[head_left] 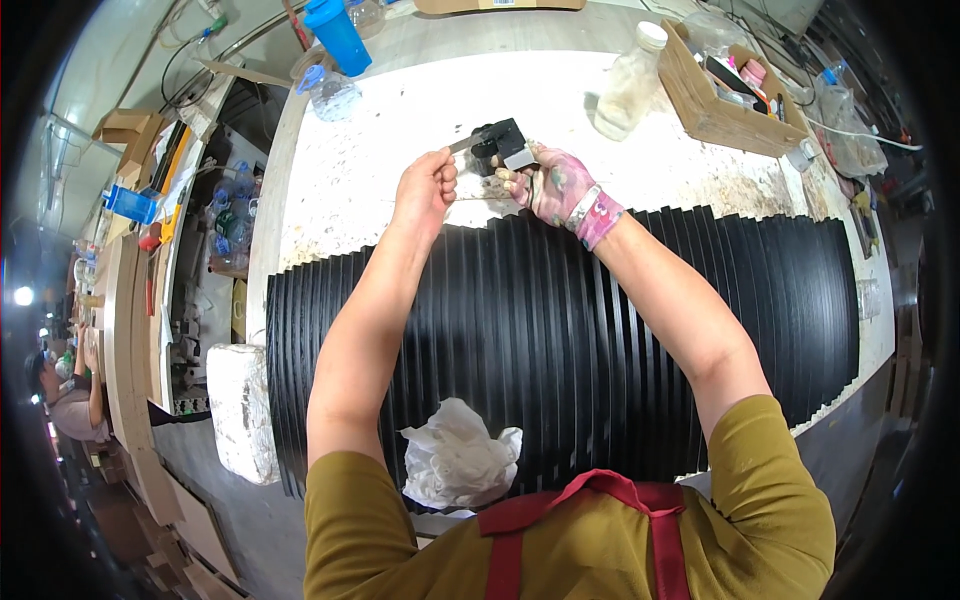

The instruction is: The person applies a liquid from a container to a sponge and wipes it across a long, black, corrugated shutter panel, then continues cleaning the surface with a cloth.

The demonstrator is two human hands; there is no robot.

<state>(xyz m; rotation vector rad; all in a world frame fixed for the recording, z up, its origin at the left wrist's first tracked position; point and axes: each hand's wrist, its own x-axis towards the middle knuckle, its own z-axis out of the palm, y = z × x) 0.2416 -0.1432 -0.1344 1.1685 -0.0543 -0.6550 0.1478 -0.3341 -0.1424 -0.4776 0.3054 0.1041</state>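
My left hand (427, 187), bare, is closed in a pinch on a thin flat greyish strip (464, 144) that points right. Its far end meets a dark block. My right hand (556, 187), in a pink patterned glove, grips this black block with a pale grey face (516, 150). A rounded black part (483, 148) shows beside the block; whether they are joined I cannot tell. Both hands are above the white worktop (420, 95), just past the far ends of many long black ribbed strips (500, 330) lying side by side beneath my forearms.
Crumpled white paper or cloth (462, 458) rests on the strips near my body. Farther off stand a cloudy bottle (630, 85), a cardboard box (712, 112) of small items, a clear bottle (330, 95) and a blue cup (338, 38). Another person (72, 395) is at far left.
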